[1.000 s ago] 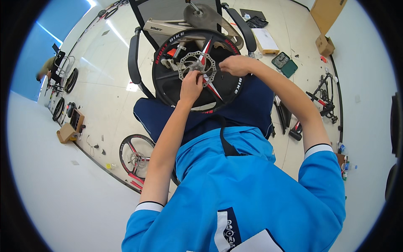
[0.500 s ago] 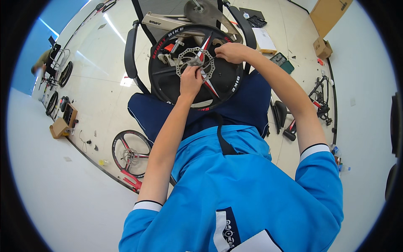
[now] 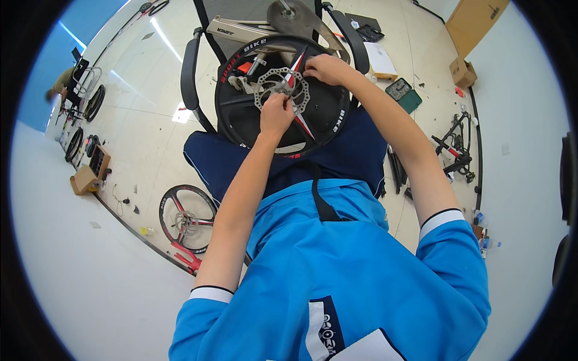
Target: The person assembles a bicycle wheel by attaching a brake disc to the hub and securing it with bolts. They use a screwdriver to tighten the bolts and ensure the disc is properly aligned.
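A black bicycle wheel (image 3: 229,127) with red and white spoke accents lies flat above my lap. A silver brake rotor (image 3: 259,96) with holes round its rim sits over the wheel's hub. At the rotor's centre and lower part, my left hand (image 3: 276,115) has its fingers pinched; what they grip is hidden. My right hand (image 3: 326,69) is just beyond the rotor's upper right edge, fingertips pressed together. Any small thing between them cannot be made out. A dark speck like a small bolt (image 3: 316,106) shows right of the rotor.
An office chair with black armrests (image 3: 189,75) holds a beige bike frame (image 3: 238,28) behind the wheel. Another wheel (image 3: 188,219) lies on the floor at left. An open green tool case (image 3: 404,95), a black frame (image 3: 459,147) and cardboard boxes (image 3: 463,73) stand around. A person (image 3: 60,84) is far left.
My right hand has moved slightly up and left, away from my left hand. A thin dark rod seen between the hands earlier no longer shows clearly. My left hand stays at the rotor's centre.
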The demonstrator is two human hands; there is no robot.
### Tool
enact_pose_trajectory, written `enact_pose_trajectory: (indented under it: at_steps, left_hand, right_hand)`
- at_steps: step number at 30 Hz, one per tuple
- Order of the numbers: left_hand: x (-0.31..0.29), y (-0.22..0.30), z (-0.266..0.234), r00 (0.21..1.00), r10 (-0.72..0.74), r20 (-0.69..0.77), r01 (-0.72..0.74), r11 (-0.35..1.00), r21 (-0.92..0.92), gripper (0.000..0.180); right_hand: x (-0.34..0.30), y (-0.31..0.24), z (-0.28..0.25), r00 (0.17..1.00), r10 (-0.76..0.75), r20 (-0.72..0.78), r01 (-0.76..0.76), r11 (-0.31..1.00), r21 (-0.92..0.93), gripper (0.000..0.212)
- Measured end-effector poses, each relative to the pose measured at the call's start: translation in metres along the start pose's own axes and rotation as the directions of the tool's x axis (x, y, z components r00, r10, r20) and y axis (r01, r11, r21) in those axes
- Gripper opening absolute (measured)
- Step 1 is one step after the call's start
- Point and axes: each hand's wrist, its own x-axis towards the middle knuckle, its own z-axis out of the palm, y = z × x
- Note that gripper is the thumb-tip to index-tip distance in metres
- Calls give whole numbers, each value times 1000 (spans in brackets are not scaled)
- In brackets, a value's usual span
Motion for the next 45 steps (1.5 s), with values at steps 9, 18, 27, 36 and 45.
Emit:
enact_pose_trajectory:
  at_steps: [9, 18, 27, 36, 45]
  left_hand:
    - [1, 0, 0, 998, -45, 41, 45, 999, 14, 6]
    - [2, -3, -2, 998, 3, 57, -3, 1000, 11, 9]
    - [-3, 3, -9, 997, -17, 71, 20, 999, -45, 11]
    - [-1, 10, -13, 994, 7, 106, -5, 1000, -16, 10]
    - [1, 12, -6, 998, -12, 68, 3, 992, 125, 14]
  right_hand:
    - [-72, -12, 55, 947, 191, -260, -99, 939, 329, 32]
    - [-93, -107, 147, 930, 333, -154, -174, 770, 614, 32]
    - [-107, -62, 89, 956, 286, -65, -213, 829, 517, 36]
    - [-59, -10, 4, 990, 112, -91, -60, 894, 445, 24]
    - [6, -11, -8, 997, 63, 41, -75, 910, 408, 18]
